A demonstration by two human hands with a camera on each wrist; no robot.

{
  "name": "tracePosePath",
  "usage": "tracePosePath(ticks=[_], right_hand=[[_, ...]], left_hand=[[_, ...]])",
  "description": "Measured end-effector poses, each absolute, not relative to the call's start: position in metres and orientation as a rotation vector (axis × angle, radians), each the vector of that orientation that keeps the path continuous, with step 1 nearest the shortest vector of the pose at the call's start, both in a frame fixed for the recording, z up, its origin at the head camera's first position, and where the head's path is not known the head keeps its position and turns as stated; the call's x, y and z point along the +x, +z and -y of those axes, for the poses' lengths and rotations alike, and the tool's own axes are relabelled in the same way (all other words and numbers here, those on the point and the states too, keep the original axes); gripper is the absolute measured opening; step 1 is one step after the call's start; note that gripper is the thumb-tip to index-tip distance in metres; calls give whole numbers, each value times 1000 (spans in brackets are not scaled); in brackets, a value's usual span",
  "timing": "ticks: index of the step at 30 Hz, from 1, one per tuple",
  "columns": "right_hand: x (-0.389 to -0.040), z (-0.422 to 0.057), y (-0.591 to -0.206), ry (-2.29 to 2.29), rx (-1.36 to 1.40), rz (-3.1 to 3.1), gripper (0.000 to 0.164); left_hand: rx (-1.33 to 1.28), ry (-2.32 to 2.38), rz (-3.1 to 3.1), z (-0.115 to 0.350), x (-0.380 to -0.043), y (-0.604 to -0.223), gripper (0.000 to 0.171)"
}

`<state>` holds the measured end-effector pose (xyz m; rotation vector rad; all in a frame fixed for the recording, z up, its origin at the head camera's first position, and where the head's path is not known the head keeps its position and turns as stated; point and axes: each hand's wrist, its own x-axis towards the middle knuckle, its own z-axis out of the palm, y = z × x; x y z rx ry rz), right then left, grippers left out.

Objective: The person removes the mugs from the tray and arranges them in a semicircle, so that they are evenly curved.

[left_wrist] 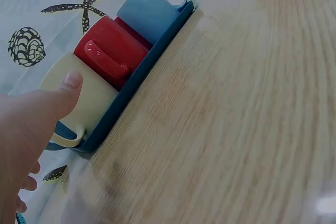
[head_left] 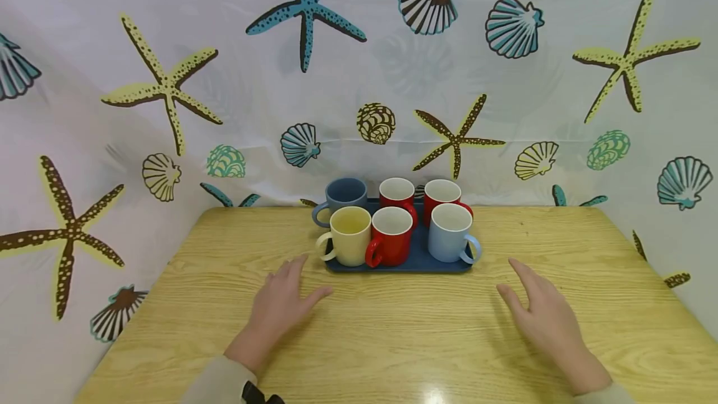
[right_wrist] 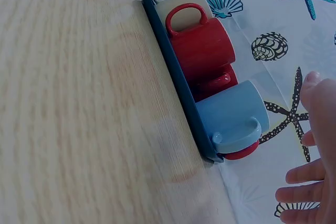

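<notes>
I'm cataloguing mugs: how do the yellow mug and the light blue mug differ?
The yellow mug is yellow inside; the light blue mug is white inside. In the head view, the yellow mug's handle points left, the light blue mug's right. Both stand upright on the dark blue tray.

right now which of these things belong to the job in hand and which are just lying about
Likely the job:
blue tray
yellow mug
light blue mug
darker blue mug
three red mugs

Just surroundings, probably:
wooden table
starfish-and-shell cloth
</notes>
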<state>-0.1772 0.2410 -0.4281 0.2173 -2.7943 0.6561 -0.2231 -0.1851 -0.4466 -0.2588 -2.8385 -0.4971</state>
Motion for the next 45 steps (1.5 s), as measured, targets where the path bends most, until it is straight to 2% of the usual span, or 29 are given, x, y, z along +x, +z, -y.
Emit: tracePosePath(ticks=[8,16,24,30,45], right_hand=[[-189,-232,-427,758,174,2753,61],[-202,-229,-430,1052,128,2763,62],[-213,-229,-441,1444,98,2605,49],[-223,-223,-445,1773,15,2488,57],[-236,-220,-447,1960,-165,2494,55]], left_hand=[[-233,-530,2850,181,-238,-450,85],[-225,-594,2861,179,-252,-454,84],[-205,-724,2850,181,-269,-464,91],[-225,-781,2857,183,-278,-470,95],[-384,-810,2822,189,-303,-483,93]])
